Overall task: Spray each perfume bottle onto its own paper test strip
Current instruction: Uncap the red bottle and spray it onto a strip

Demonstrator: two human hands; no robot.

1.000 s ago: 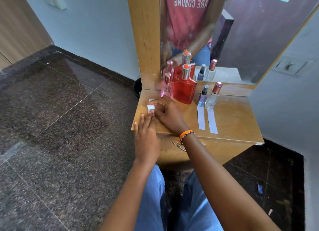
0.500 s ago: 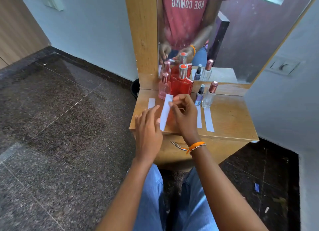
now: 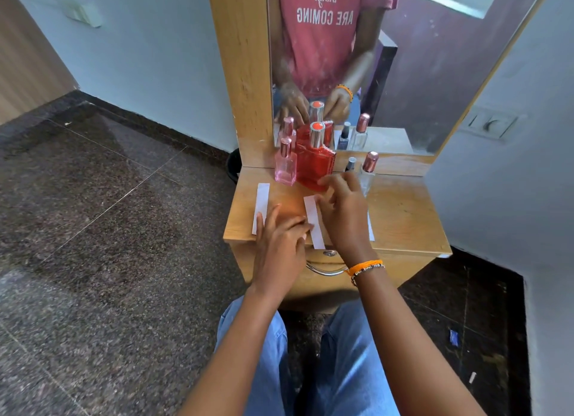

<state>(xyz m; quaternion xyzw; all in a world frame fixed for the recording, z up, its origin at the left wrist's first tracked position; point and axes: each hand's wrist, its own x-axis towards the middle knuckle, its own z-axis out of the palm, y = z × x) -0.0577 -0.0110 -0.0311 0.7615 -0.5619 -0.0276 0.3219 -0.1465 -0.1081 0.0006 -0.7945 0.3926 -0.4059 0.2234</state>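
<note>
A: The strip (image 3: 313, 221) lies flat on the shelf (image 3: 403, 217), in front of the red bottle (image 3: 315, 164) and a little nearer the shelf's front edge; its long axis runs from that bottle toward the edge, and its near end just overhangs it.

B: Which hand is on it?

A: Both reach it; the left hand (image 3: 281, 245) rests on its near part with fingers straight and together, the right hand (image 3: 343, 217) lies along its right side, fingers loosely spread and relaxed, gripping nothing that I can see.

B: And the bottle from those hands?

A: Directly behind the right hand, just beyond its fingertips; the left hand is farther from it; so I judge the right is the one to lift it, straight back along the strip's line.

B: The other bottles?

A: The pink bottle (image 3: 285, 164) stands touching or just beside the red bottle's left, with its own strip, the left strip (image 3: 261, 206), in front of it; two smaller bottles stand to the red bottle's right, partly hidden by the right hand.

B: Sprayed yet?

A: Nothing I can tell; no cap looks removed.
</note>
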